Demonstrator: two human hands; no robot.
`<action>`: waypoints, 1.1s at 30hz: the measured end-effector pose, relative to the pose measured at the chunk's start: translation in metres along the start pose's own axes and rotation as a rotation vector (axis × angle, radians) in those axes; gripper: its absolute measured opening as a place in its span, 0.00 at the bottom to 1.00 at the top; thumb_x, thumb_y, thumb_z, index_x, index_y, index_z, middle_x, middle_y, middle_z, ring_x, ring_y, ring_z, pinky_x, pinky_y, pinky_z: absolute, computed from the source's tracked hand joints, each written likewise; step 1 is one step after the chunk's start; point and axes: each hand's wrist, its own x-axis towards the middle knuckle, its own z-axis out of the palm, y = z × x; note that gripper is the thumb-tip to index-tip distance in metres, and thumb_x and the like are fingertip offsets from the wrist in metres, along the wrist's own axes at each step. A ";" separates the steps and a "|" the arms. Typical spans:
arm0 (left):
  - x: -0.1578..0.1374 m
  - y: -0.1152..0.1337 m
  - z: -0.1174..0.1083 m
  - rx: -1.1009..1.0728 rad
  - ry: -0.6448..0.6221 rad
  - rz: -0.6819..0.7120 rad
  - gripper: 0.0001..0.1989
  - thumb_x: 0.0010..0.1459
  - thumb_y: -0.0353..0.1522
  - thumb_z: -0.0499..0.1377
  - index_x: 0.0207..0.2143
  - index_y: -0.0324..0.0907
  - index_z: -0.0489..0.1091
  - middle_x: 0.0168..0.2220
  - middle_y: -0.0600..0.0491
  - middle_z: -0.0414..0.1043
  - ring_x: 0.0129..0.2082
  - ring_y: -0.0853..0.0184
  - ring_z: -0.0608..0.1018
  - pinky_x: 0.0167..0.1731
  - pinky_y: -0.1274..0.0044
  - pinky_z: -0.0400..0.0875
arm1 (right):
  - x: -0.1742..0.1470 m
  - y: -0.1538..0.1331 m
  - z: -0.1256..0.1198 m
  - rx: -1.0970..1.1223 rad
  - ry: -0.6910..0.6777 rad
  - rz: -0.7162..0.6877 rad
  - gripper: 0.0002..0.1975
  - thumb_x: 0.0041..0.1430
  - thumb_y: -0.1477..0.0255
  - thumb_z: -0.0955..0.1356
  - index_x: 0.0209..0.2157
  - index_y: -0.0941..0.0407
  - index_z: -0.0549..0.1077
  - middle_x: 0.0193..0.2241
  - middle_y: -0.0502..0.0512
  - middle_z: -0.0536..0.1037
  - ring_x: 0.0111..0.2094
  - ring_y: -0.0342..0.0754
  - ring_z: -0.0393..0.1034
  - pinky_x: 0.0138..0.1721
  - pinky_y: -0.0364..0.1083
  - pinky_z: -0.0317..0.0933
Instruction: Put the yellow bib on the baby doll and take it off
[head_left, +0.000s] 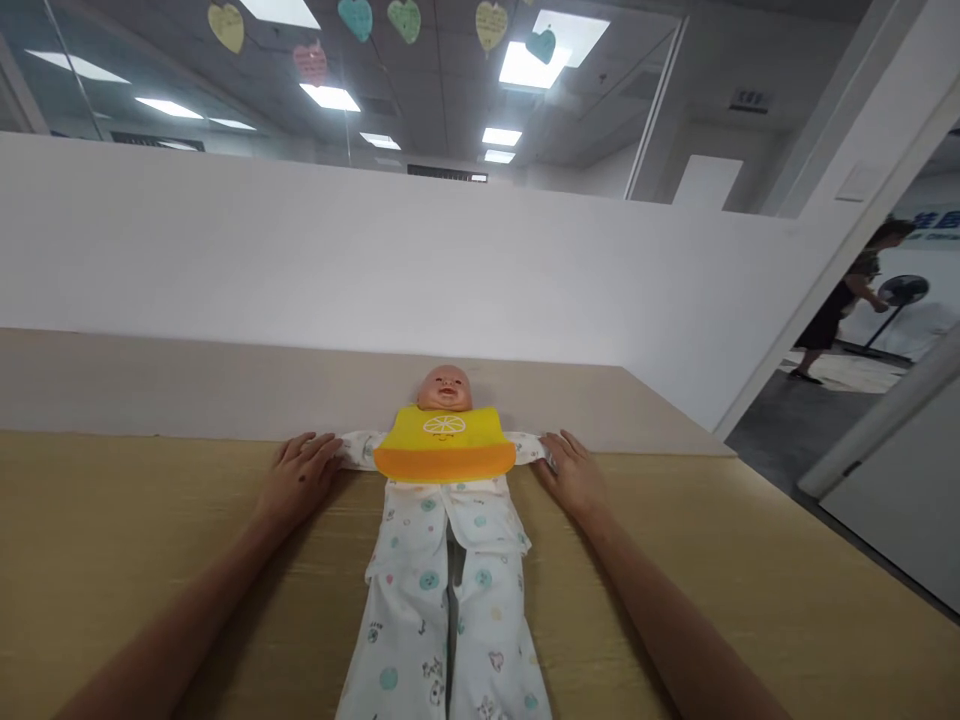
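A baby doll (445, 386) lies on its back in the middle, its head toward the wall. It wears a white patterned outfit (480, 590) with long sleeves and long trouser legs. Over its chest lies a yellow bib (480, 428) with an orange lower edge and a white citrus-slice print. Both sleeves are stretched out sideways. My left hand (304, 475) closes on the cuff of the sleeve (360, 450) at the left; its thumb is hidden. At the right, my right hand (576, 475) has the other sleeve's cuff (527, 447) between thumb and fingers.
The doll lies on a tan tabletop (135, 560) with a greyish strip (187, 385) behind it. A white wall (337, 260) with glass above stands beyond. Through the doorway at the right, a person (844, 300) is near a black fan (904, 290).
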 end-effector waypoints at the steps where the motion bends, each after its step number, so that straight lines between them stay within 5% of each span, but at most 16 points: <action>1: 0.000 0.001 -0.002 -0.004 0.013 -0.020 0.16 0.61 0.37 0.48 0.45 0.42 0.71 0.45 0.45 0.75 0.51 0.54 0.71 0.50 0.60 0.65 | -0.001 -0.003 -0.002 -0.014 0.010 0.011 0.20 0.61 0.67 0.60 0.50 0.60 0.70 0.53 0.61 0.71 0.61 0.56 0.54 0.58 0.54 0.54; 6: -0.014 0.026 -0.027 -0.093 0.033 -0.027 0.16 0.57 0.35 0.52 0.44 0.38 0.69 0.48 0.39 0.69 0.54 0.53 0.66 0.54 0.58 0.62 | -0.022 -0.031 -0.022 -0.017 0.021 0.020 0.23 0.55 0.72 0.62 0.53 0.63 0.67 0.57 0.67 0.65 0.62 0.59 0.49 0.59 0.58 0.50; 10: -0.040 0.071 -0.056 -0.213 -0.177 0.027 0.22 0.50 0.33 0.54 0.49 0.39 0.67 0.53 0.42 0.66 0.58 0.53 0.62 0.56 0.61 0.61 | -0.053 -0.066 -0.041 0.221 -0.138 -0.048 0.28 0.48 0.77 0.62 0.55 0.62 0.65 0.57 0.64 0.65 0.60 0.55 0.55 0.60 0.55 0.50; 17: -0.048 0.134 -0.089 -0.227 -0.475 -0.364 0.26 0.52 0.39 0.53 0.53 0.39 0.64 0.57 0.42 0.63 0.58 0.53 0.63 0.56 0.62 0.57 | -0.087 -0.107 -0.059 0.589 -0.267 0.108 0.30 0.51 0.74 0.62 0.58 0.61 0.60 0.54 0.63 0.69 0.54 0.52 0.63 0.56 0.49 0.56; 21: -0.042 0.146 -0.096 -0.173 -0.519 -0.410 0.21 0.54 0.37 0.53 0.50 0.40 0.67 0.56 0.43 0.63 0.57 0.54 0.63 0.56 0.63 0.55 | -0.085 -0.117 -0.065 0.550 -0.251 0.130 0.26 0.54 0.72 0.63 0.56 0.61 0.63 0.52 0.62 0.71 0.53 0.52 0.65 0.53 0.48 0.57; 27: -0.038 0.160 -0.100 -0.029 -0.584 -0.392 0.22 0.54 0.28 0.52 0.53 0.38 0.66 0.57 0.40 0.63 0.56 0.52 0.64 0.54 0.62 0.55 | -0.082 -0.140 -0.077 0.183 -0.324 0.302 0.19 0.58 0.76 0.60 0.51 0.58 0.68 0.45 0.62 0.76 0.45 0.54 0.71 0.42 0.47 0.59; 33: -0.035 0.159 -0.099 -0.026 -0.534 -0.390 0.19 0.55 0.26 0.51 0.49 0.38 0.69 0.53 0.41 0.66 0.52 0.56 0.68 0.49 0.67 0.61 | -0.078 -0.146 -0.080 0.192 -0.318 0.337 0.19 0.59 0.78 0.60 0.52 0.57 0.67 0.45 0.59 0.77 0.45 0.50 0.71 0.41 0.44 0.58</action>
